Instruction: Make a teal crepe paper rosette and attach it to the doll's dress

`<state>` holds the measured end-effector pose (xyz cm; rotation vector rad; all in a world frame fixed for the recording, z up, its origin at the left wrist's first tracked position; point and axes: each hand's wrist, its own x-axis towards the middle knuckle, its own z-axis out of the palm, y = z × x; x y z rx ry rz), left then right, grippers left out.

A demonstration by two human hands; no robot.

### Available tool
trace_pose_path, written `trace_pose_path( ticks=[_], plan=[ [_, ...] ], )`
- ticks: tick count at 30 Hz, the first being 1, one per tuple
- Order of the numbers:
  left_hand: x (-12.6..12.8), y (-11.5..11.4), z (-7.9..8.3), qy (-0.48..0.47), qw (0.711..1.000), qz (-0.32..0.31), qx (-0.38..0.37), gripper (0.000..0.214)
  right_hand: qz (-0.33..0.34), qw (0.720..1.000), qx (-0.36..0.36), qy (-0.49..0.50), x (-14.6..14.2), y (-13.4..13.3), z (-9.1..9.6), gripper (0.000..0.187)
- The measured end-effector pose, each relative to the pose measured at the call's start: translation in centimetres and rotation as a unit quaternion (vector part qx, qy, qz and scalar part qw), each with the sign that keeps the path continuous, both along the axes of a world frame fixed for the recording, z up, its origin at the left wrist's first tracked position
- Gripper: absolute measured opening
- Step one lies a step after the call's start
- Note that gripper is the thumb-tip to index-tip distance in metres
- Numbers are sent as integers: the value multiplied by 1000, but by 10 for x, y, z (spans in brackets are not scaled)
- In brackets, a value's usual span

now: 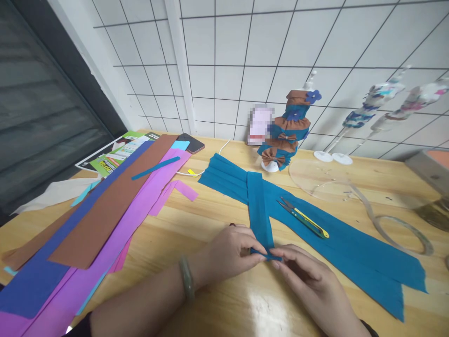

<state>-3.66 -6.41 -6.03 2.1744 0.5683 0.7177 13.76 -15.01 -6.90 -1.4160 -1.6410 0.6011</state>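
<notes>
Both of my hands pinch a small, narrow folded piece of teal crepe paper between thumb and fingers. My left hand is closed on its left end, my right hand on its right end. Directly behind it lies a teal crepe paper strip; I cannot tell whether the two are joined. This strip crosses over a longer teal crepe paper sheet that slants over the table. Yellow-handled thread snips rest on that sheet, beyond my right hand.
Brown, blue and purple crepe sheets are stacked at left, near a phone. A small dress form in brown and teal paper stands at the back. Two other forms, clear tape and a tissue box are at right.
</notes>
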Motion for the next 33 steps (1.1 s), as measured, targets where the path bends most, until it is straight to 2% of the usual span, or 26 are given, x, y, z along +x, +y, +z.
trace_pose_path(
  ticks=[9,20,25,30,33],
  plan=[
    [0,0,0,-5,1000,3,-18,11,9,1000,12,2,-1,2,1,14],
    [0,-1,3,-15,999,3,-28,10,14,1000,-10,16,-1,1,5,7],
    [-1,-1,5,-24,992,17,-126,11,-19,998,-29,44,1,-1,4,8],
    [-1,-3,2,-7,966,37,-257,18,-63,994,-56,74,0,0,7,8],
    [-1,-2,-1,-32,952,30,-303,19,-70,991,-70,93,-1,0,10,9]
  ],
)
